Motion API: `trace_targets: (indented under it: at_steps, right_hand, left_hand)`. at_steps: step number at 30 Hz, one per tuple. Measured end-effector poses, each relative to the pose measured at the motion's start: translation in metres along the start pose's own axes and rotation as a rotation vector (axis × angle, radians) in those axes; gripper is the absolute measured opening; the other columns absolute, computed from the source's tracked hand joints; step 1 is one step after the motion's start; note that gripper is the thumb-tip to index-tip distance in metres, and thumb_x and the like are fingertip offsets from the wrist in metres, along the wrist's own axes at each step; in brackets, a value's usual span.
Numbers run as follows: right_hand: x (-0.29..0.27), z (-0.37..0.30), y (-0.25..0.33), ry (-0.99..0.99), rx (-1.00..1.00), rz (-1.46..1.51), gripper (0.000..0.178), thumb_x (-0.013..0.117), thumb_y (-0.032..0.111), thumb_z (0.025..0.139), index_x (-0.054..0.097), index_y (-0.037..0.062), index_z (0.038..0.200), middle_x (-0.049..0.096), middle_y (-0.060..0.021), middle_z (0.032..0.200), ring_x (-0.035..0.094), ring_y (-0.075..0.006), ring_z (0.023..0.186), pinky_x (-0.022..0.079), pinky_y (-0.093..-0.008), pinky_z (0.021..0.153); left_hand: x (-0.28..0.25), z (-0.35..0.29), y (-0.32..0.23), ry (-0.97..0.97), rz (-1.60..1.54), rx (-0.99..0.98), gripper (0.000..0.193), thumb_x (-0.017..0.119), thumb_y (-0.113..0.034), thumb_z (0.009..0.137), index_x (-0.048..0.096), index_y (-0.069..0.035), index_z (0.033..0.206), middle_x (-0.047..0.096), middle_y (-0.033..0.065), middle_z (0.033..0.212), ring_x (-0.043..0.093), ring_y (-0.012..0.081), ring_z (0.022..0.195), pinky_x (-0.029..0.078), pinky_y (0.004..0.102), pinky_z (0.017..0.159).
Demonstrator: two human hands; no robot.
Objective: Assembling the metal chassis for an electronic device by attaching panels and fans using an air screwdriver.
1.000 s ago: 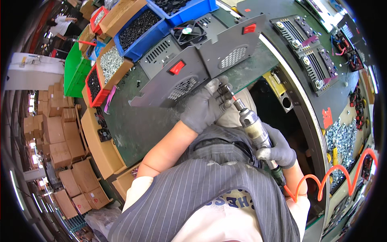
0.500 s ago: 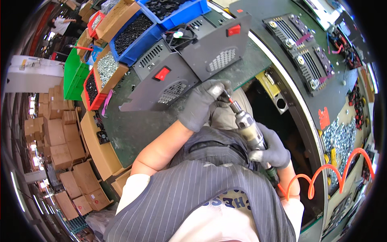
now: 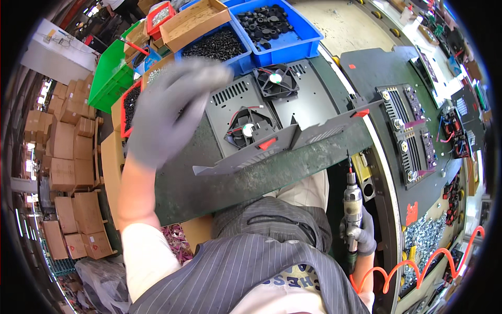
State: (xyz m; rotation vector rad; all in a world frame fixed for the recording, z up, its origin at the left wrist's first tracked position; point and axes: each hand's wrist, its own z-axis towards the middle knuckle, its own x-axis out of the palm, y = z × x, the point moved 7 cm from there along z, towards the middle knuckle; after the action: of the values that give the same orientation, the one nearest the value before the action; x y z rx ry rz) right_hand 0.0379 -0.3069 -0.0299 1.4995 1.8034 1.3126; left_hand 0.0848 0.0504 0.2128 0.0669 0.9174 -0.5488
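Observation:
My right hand (image 3: 366,233), in a grey glove, is wrapped round a pneumatic screwdriver (image 3: 352,201), whose bit points away from me beside the bench edge. My left hand (image 3: 170,112), gloved too, is raised over the left of the bench near the bins; motion blurs its fingers, so I cannot tell what they hold. Two dark grey bent metal panels (image 3: 305,102) stand side by side on the bench in front of me. A black fan (image 3: 246,133) sits on the nearer panel and another fan (image 3: 275,81) on the farther one. Each upright face carries a red rocker switch (image 3: 267,144).
Blue bins (image 3: 285,52) with black parts, a red bin (image 3: 128,110) of black screws and a green bin (image 3: 110,78) stand along the far left. An orange coiled hose (image 3: 405,264) runs from the screwdriver. Heat-sink assemblies (image 3: 405,136) and loose metal parts (image 3: 426,225) lie at right.
My left hand has left the screwdriver's tip and swung up and left to the bins. The screwdriver, still in my right hand, has moved right and turned more upright. The view has shifted.

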Motion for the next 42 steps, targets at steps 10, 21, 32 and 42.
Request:
trace_targets:
  at_steps: [10,21,32,42]
  right_hand:
    - [0.002,-0.007,0.002,-0.077,0.012,0.033,0.082,0.082,0.039,0.049,0.048,-0.0021,0.110,0.058,-0.0053,0.068,0.055,-0.0128,0.054,0.045,-0.0233,0.049]
    - [-0.013,-0.002,0.032,-0.142,0.090,-0.037,0.090,0.084,0.045,0.043,0.049,-0.0021,0.112,0.057,-0.0039,0.073,0.056,-0.0118,0.058,0.045,-0.0229,0.052]
    - [0.002,0.017,0.073,-0.002,0.126,-0.135,0.078,0.083,0.030,0.048,0.050,-0.0010,0.111,0.057,-0.0033,0.075,0.052,-0.0088,0.060,0.040,-0.0214,0.054]
    - [0.001,0.021,0.088,-0.005,0.228,-0.271,0.084,0.085,0.030,0.048,0.048,-0.0018,0.117,0.059,-0.0028,0.081,0.054,-0.0101,0.068,0.043,-0.0243,0.065]
  left_hand:
    - [0.192,0.026,0.104,0.186,0.611,0.766,0.033,0.050,-0.018,0.079,0.057,-0.027,0.110,0.046,-0.0030,0.130,0.032,0.0198,0.128,0.024,0.0423,0.109]
    - [0.167,0.043,0.046,0.293,0.136,0.574,0.018,0.061,-0.017,0.070,0.060,-0.015,0.089,0.053,0.0025,0.117,0.040,0.0270,0.121,0.028,0.0459,0.105]
    - [0.243,0.004,-0.002,0.856,-0.950,-0.548,0.036,0.053,-0.033,0.089,0.062,-0.004,0.110,0.063,0.0118,0.105,0.056,0.0248,0.100,0.042,0.0334,0.092]
    - [0.251,0.000,-0.009,0.838,-0.964,-0.293,0.043,0.051,-0.039,0.090,0.060,-0.002,0.111,0.065,0.0169,0.095,0.061,0.0253,0.095,0.045,0.0334,0.087]
